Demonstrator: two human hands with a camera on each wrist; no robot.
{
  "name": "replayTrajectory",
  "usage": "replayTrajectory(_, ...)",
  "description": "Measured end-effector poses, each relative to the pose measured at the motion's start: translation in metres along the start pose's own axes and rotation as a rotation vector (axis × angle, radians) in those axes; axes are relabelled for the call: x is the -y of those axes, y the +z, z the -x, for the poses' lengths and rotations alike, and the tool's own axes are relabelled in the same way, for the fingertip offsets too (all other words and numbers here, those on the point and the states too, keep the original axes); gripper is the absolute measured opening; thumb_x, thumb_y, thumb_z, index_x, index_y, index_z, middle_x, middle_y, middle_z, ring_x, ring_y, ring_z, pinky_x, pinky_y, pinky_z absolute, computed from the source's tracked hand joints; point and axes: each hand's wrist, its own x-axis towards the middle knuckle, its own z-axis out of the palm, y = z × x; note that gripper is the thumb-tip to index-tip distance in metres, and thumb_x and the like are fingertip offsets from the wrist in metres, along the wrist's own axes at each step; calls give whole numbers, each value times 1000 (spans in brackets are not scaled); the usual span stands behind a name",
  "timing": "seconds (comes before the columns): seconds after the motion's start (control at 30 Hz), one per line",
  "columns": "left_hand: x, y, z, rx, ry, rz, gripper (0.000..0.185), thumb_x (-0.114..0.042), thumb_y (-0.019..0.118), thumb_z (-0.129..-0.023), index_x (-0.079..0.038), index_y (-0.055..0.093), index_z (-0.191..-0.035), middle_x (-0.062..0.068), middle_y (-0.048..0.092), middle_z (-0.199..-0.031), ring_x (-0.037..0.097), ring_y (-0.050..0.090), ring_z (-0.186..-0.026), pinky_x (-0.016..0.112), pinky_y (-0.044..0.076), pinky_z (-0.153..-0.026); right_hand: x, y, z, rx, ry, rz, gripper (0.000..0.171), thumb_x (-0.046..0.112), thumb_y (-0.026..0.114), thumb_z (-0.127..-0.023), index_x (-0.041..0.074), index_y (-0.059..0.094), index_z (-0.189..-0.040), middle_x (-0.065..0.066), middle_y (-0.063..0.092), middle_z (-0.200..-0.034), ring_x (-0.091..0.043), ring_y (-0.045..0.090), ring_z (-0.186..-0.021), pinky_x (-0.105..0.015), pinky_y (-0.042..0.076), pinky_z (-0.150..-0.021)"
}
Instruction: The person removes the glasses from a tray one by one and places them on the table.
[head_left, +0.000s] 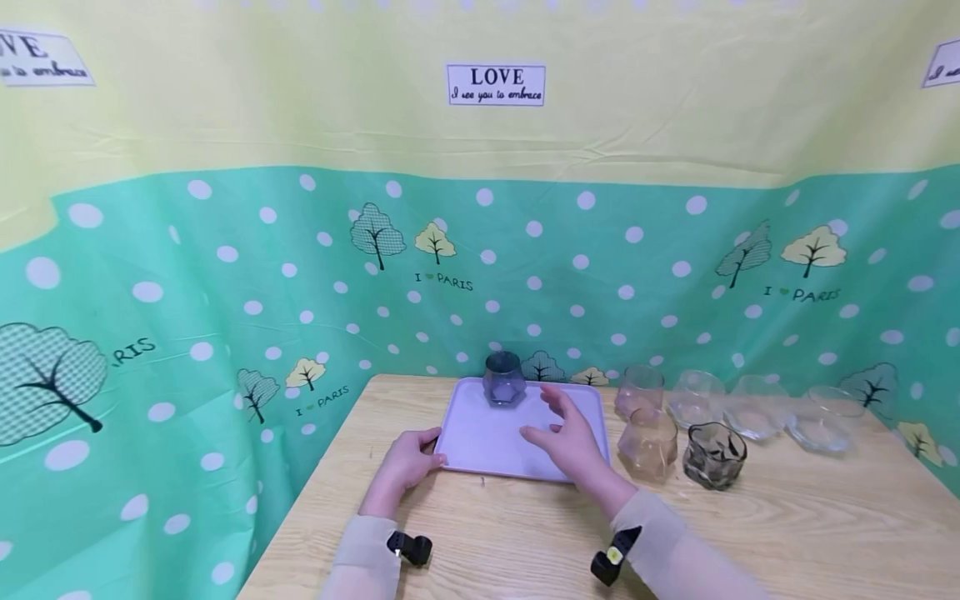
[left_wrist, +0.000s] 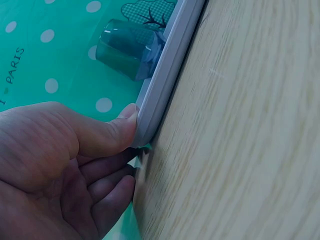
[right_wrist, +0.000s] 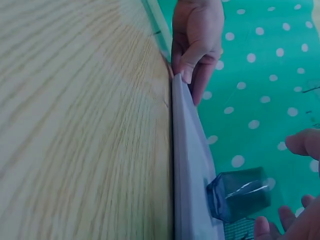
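Observation:
A pale lilac tray (head_left: 487, 442) lies on the table, with a dark blue-grey glass (head_left: 503, 382) standing upright near its back edge. At the tray's front left corner, my left hand (head_left: 407, 463) grips the rim; the left wrist view shows the thumb (left_wrist: 117, 131) pressed on the corner and the other fingers curled below. My right hand (head_left: 573, 443) hovers over the tray's right part, fingers spread and nothing held. It is apart from the glass, also in the right wrist view, where part of that hand is cut off.
Right of the tray stand a pinkish glass (head_left: 640, 392), an amber glass (head_left: 648, 447) and a smoky dark glass (head_left: 714, 457). Clear glasses (head_left: 753, 408) line up farther right. A green dotted curtain (head_left: 525, 250) hangs behind the wooden table (head_left: 525, 542).

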Motion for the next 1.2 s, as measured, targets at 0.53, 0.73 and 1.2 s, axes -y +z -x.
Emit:
replayTrajectory(0.53, -1, -1, 1, -8, -21, 33, 54, -12, 77, -86, -5, 60, -137, 18, 55, -142, 39, 42, -137, 53, 32, -115, -23, 42, -66, -64, 43, 151, 87, 28, 84, -78, 14, 38, -151, -14, 46, -149, -35, 43, -136, -50, 38, -112)
replayTrajectory(0.73, -1, 1, 2, -5, 0, 26, 55, -12, 78, -86, -4, 60, -137, 18, 56, -141, 40, 42, -137, 54, 32, -114, -18, 50, -81, -99, 17, 148, 88, 31, 85, -78, 15, 39, -151, -12, 45, -150, -33, 41, -138, -49, 33, -115)
replayTrajectory(1.2, 0, 1, 1, -8, -18, 27, 55, -13, 78, -86, -6, 59, -137, 19, 55, -142, 40, 42, -137, 54, 32, -114, -19, 58, -99, -125, 22, 159, 94, 38, 84, -79, 14, 33, -154, -13, 42, -152, -32, 39, -140, -48, 32, -117)
